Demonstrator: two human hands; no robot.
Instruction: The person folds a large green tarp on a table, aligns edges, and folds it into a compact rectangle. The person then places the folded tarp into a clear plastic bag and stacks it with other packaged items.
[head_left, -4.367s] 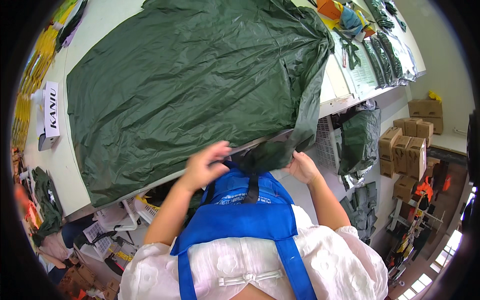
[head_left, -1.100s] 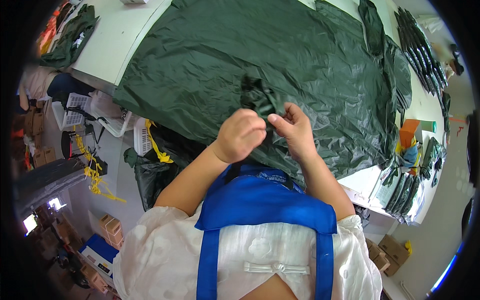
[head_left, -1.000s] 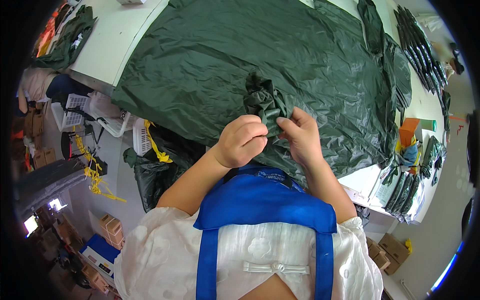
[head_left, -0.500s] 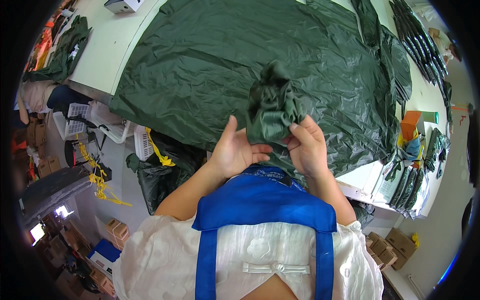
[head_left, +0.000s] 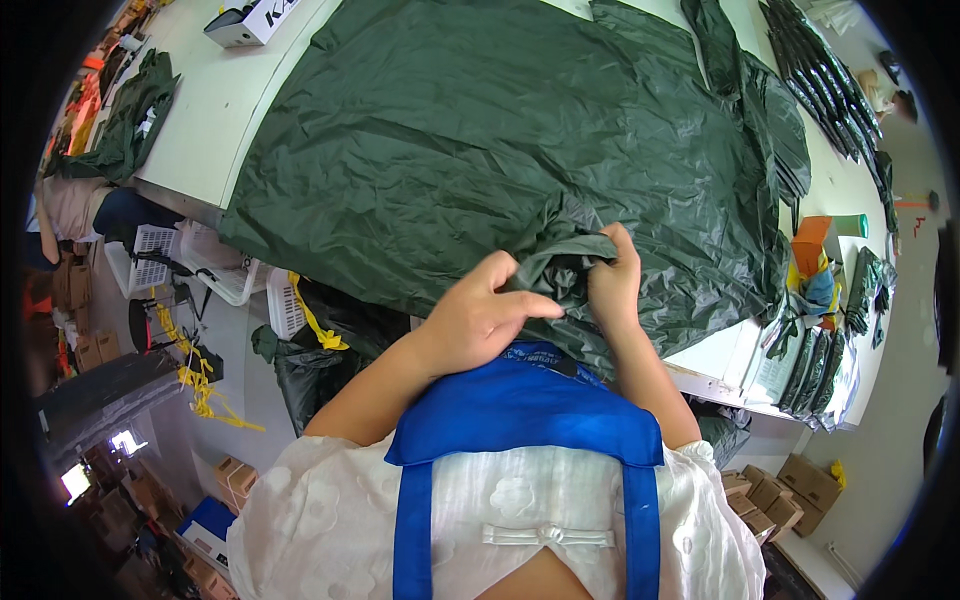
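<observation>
A large sheet of thin, shiny dark green fabric (head_left: 450, 130) lies wrinkled across the table in front of me. Near the table's front edge, part of it is gathered into a raised bunch (head_left: 565, 240) with a ring-like, dark opening facing me. My left hand (head_left: 475, 318) pinches the left side of this bunch, some of its fingers hidden in the folds. On the other side, my right hand (head_left: 614, 285) is closed on the opening's right rim, fingertips tucked behind the cloth.
Folded dark packets (head_left: 815, 370) lie at the table's right end, near an orange box (head_left: 812, 243) and a green roll (head_left: 850, 225). More dark packets (head_left: 815, 80) lie far right. White plastic baskets (head_left: 215, 262) and yellow straps (head_left: 205, 385) are at left. A person sits far left.
Both hands have come down onto the bunch, which was held up higher and is now lower with its opening turned toward me. My left hand was open and now grips the cloth.
</observation>
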